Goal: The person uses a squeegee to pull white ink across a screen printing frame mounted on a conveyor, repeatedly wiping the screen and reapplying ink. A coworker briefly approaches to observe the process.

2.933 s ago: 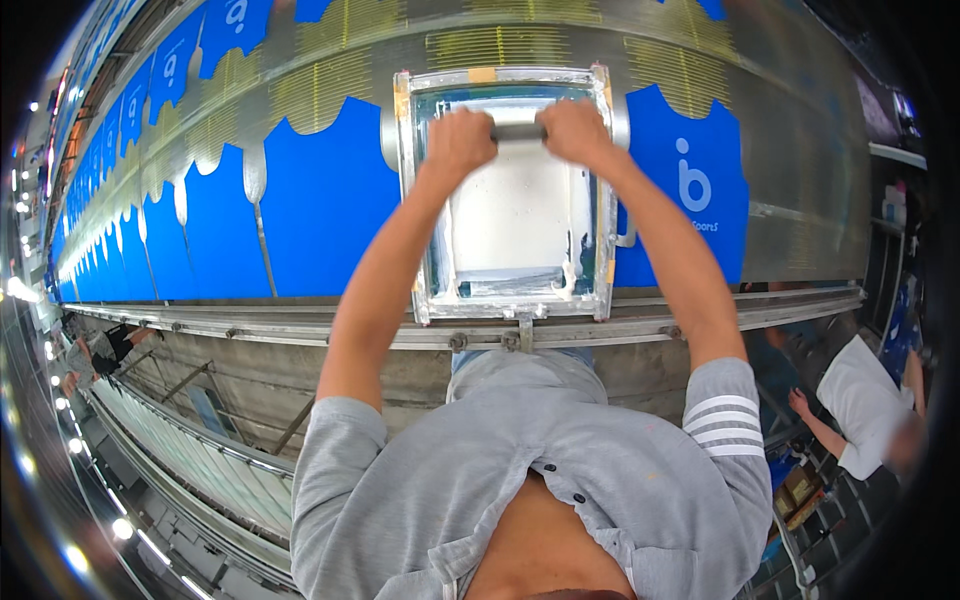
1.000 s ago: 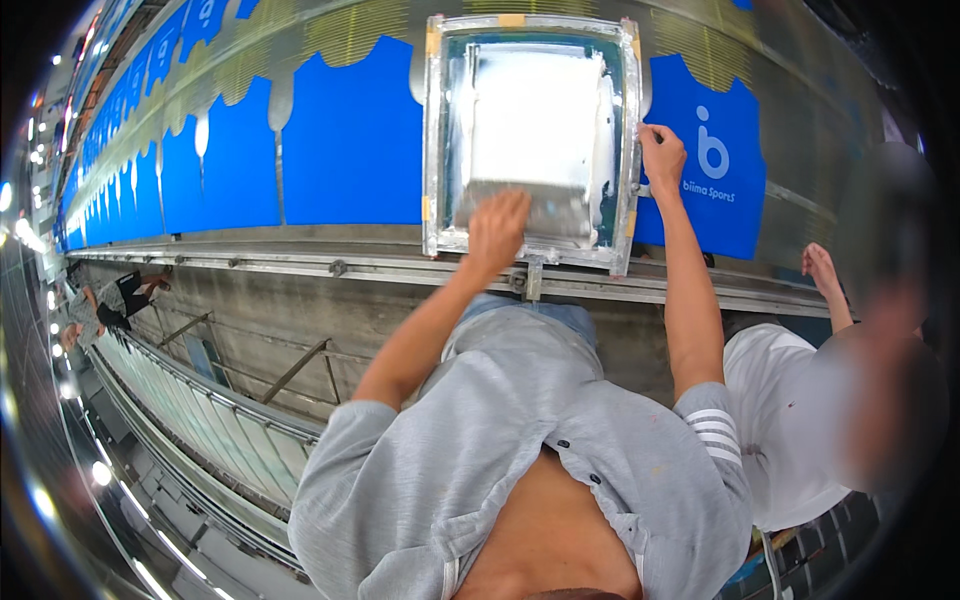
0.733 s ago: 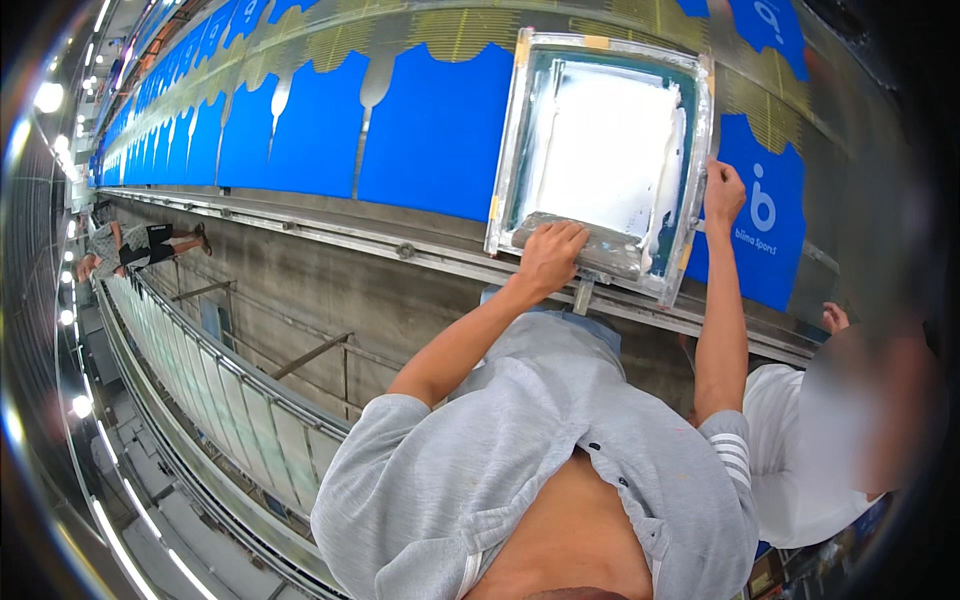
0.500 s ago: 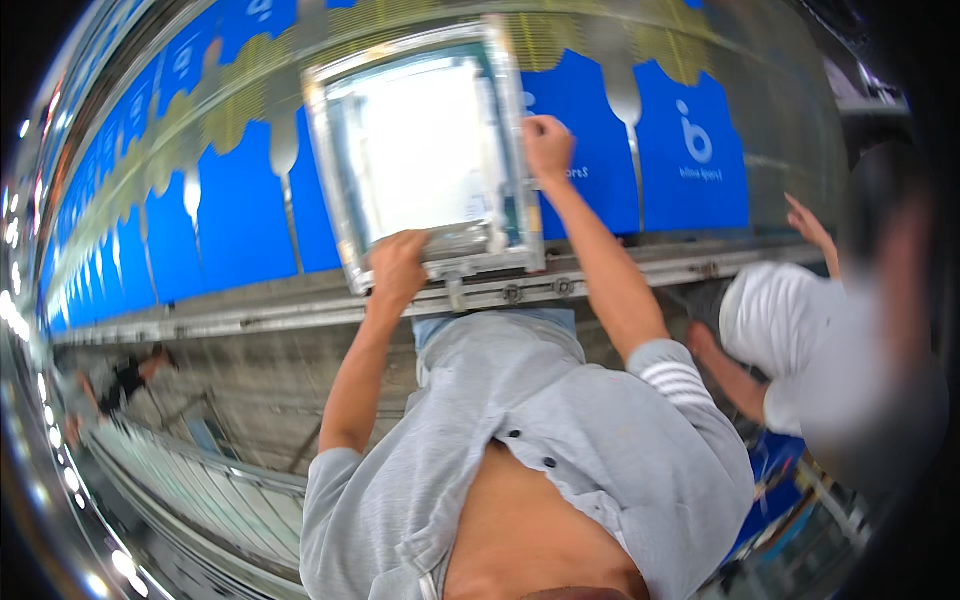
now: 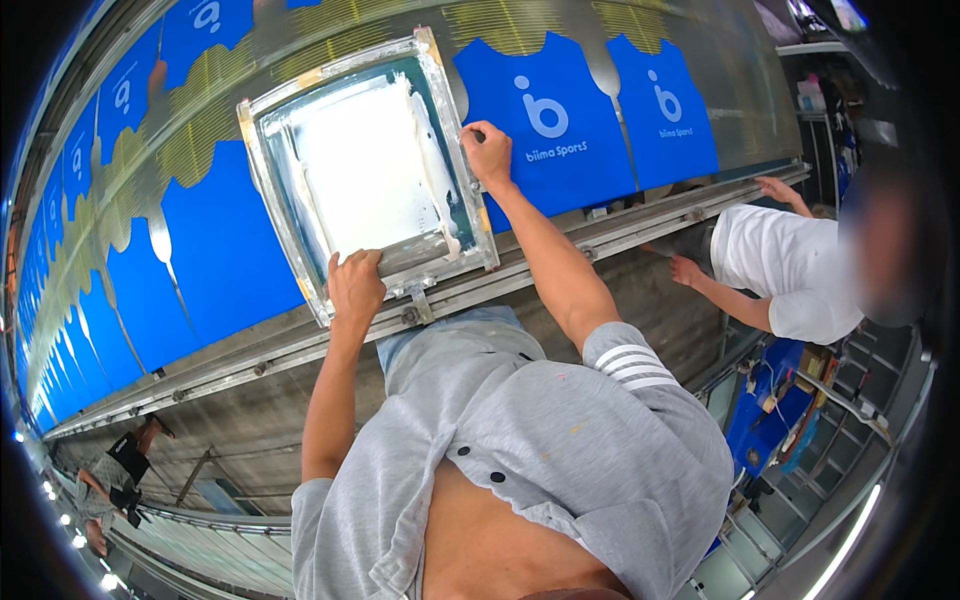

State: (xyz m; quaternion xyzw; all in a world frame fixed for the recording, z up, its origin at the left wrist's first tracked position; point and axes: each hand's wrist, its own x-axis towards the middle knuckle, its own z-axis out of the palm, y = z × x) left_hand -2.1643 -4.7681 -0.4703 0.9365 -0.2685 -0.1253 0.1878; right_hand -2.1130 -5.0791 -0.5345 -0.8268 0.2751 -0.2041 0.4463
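Observation:
A screen-printing frame [image 5: 470, 215] with a light metal rim lies tilted over the row of blue shirt pieces, its mesh coated in white ink [image 5: 360, 150]. My left hand [image 5: 356, 292] grips the near left part of the rim, fingers curled over it beside a grey bar [image 5: 415, 256] inside the near edge. On the right rim, my right hand [image 5: 488, 157] is closed, its thumb and fingers bent around the side. Just right of the frame lies a blue shirt piece [image 5: 510, 110] bearing a white print.
A metal rail [image 5: 600, 240] runs along the table's near side. More blue shirt pieces [image 5: 210, 225] stretch off to the left. At the right, a co-worker in a white shirt [image 5: 765, 245] has one hand at the rail. Another person [image 5: 105, 485] is at the far lower left.
Both hands and the frame have shifted left along the table, exposing the printed shirt piece that the frame partly covered. My view has also turned, so the table slants more.

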